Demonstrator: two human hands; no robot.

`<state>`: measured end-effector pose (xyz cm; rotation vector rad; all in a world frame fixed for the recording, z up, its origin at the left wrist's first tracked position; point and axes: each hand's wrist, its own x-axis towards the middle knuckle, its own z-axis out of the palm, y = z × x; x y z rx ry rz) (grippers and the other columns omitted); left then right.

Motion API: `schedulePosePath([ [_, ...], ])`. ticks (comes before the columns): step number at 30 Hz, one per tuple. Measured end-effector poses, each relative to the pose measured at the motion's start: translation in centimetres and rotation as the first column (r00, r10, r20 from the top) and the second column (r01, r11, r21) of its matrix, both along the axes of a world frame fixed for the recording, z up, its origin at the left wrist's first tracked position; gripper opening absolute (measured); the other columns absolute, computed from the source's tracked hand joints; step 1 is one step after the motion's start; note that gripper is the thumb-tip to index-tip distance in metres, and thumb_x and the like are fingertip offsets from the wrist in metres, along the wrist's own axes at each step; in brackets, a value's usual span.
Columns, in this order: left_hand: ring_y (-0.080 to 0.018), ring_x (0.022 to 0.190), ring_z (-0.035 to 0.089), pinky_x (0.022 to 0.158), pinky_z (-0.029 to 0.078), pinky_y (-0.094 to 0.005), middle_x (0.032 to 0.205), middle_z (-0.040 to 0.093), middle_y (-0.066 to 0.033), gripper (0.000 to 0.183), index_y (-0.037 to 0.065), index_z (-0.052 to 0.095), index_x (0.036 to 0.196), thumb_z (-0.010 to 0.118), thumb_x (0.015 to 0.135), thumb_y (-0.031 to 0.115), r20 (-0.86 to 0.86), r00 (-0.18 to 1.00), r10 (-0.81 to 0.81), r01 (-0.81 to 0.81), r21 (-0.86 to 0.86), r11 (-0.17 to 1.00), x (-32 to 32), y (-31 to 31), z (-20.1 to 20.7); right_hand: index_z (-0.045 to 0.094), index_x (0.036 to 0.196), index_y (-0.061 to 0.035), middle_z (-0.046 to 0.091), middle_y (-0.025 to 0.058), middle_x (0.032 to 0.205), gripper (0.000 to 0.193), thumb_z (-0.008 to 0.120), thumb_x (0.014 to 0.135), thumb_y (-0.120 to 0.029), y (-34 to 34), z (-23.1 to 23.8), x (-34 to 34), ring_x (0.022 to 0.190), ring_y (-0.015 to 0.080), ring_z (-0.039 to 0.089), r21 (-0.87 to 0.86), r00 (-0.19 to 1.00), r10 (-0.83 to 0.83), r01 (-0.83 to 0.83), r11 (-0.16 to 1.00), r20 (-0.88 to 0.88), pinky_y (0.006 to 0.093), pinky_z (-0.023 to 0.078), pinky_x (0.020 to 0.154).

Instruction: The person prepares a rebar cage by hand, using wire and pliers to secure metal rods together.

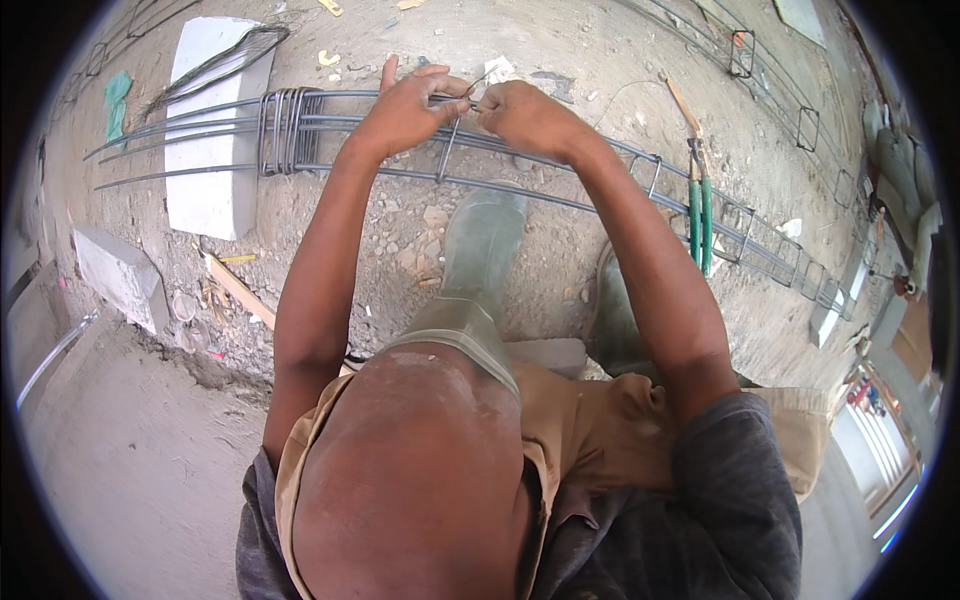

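Note:
Over a long cage of grey steel bars (540, 193), both my hands meet at a square stirrup (445, 152). My left hand (412, 108) pinches thumb and forefinger at a thin tie wire (482, 79), its other fingers lifted. Closed at the same wire is my right hand (530, 117); its fingertips are partly hidden. A tight stack of stirrups (286, 130) hangs around the bars to the left. The bars' left ends rest across a white block (208, 200). Green-handled pincers (700, 215) lean against the cage to the right of my right forearm.
A bundle of thin wire (225, 65) lies over the white block's top. Another concrete block (120, 275) sits at the left, near a wood strip (240, 290). A second bar cage (742, 52) lies at the far right. My boot (485, 245) stands under the bars.

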<state>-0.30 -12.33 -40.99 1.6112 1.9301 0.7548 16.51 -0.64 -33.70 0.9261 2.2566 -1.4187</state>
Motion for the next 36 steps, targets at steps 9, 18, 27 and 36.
schedulePosePath([
  [9,-0.0244,0.114,0.060,0.118,0.003,-0.0514,0.110,0.070,-0.0100,0.031,0.011,0.077,0.089,0.071,0.081,0.040,-0.028,0.984,0.175,-0.177,-0.129,0.976,2.7,1.8,2.3,0.072,0.090,-0.0057,0.068,0.0122,0.070,0.017,0.069,0.083,-0.021,7.4,0.1,-6.8,0.065,0.0268,0.066,0.602,0.840,0.529,-0.484,0.635,0.118,0.0390,0.052,0.058],
  [18,-0.0244,0.106,0.063,0.119,0.005,-0.0467,0.103,0.071,-0.0087,0.028,0.012,0.078,0.082,0.068,0.081,0.038,0.023,0.963,0.267,-0.255,-0.227,0.940,2.2,1.7,1.8,0.072,0.106,-0.0086,0.071,0.0158,0.107,0.026,0.064,0.086,-0.024,7.4,-1.8,-3.2,0.102,0.0309,0.068,0.429,0.932,0.291,-0.359,0.829,0.216,0.0428,0.053,0.085],
  [27,-0.0262,0.102,0.064,0.112,0.015,-0.0513,0.094,0.073,-0.0109,0.028,0.010,0.074,0.094,0.068,0.081,0.033,-0.082,0.980,0.179,-0.183,-0.045,0.982,2.3,2.1,0.8,0.076,0.094,-0.0081,0.074,0.0114,0.095,0.019,0.064,0.081,-0.015,3.0,5.2,-6.8,0.088,0.0302,0.072,0.595,0.850,0.486,-0.502,0.628,0.204,0.0427,0.056,0.069],
  [36,-0.0237,0.095,0.063,0.115,0.020,-0.0450,0.085,0.069,-0.0027,0.043,0.006,0.070,0.075,0.067,0.088,0.046,-0.253,0.931,0.262,-0.267,0.013,0.964,3.7,1.6,0.8,0.046,0.109,-0.0012,0.063,0.0211,0.100,0.037,0.057,0.095,-0.034,5.0,9.7,9.4,0.095,0.0396,0.064,0.585,0.985,0.086,-0.158,0.795,0.150,0.0507,0.051,0.081],
])
